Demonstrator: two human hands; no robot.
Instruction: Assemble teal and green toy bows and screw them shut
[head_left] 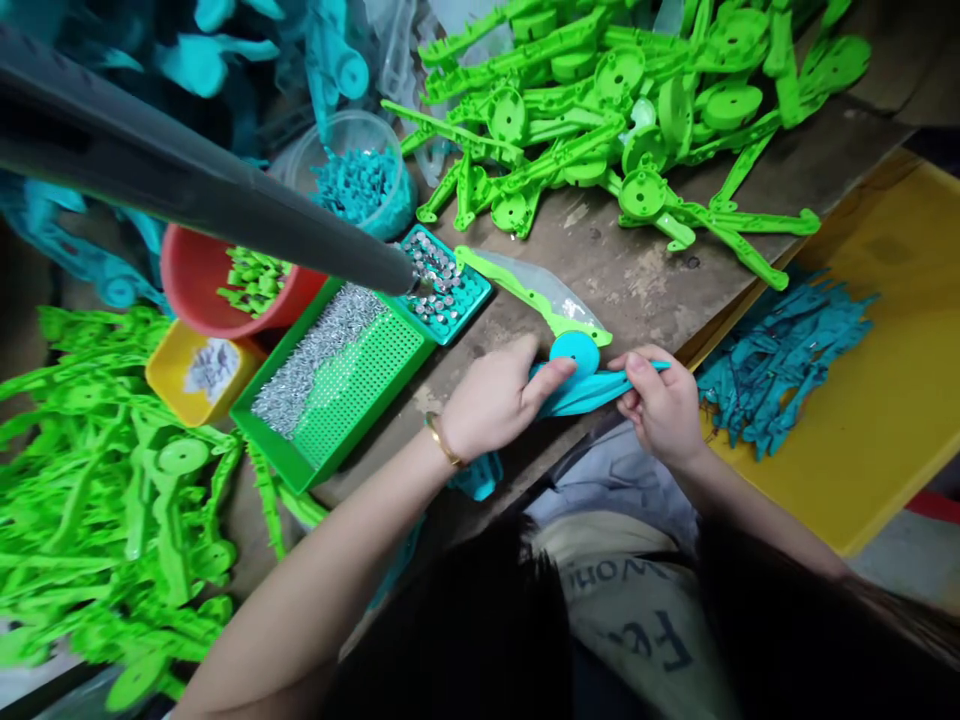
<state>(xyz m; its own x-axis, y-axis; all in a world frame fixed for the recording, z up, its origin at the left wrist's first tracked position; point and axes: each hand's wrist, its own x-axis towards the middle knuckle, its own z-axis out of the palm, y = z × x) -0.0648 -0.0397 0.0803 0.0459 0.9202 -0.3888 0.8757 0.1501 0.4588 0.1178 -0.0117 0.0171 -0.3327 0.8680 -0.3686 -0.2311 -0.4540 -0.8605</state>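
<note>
Both hands hold a blue plastic part [589,392] with a round disc at its left end. My left hand [495,395] grips the disc end, its thumb pressed near the disc; its other fingers are mostly hidden. Thumb and fingers of my right hand [664,400] pinch the narrow right end. Just beyond the disc, a green curved plastic piece [517,290] lies on the table with a clear plastic blade-shaped piece [559,297] along its edge. Another blue piece [480,478] shows under my left wrist, partly hidden.
A dark pole [247,190] slants in from the left. Beneath it stand a green tray of small metal pins [409,345], a teal tray [484,295], a red bowl [176,275] and a clear tub [401,135]. Green parts [570,130] are heaped behind. A yellow box [885,400] holds blue pieces.
</note>
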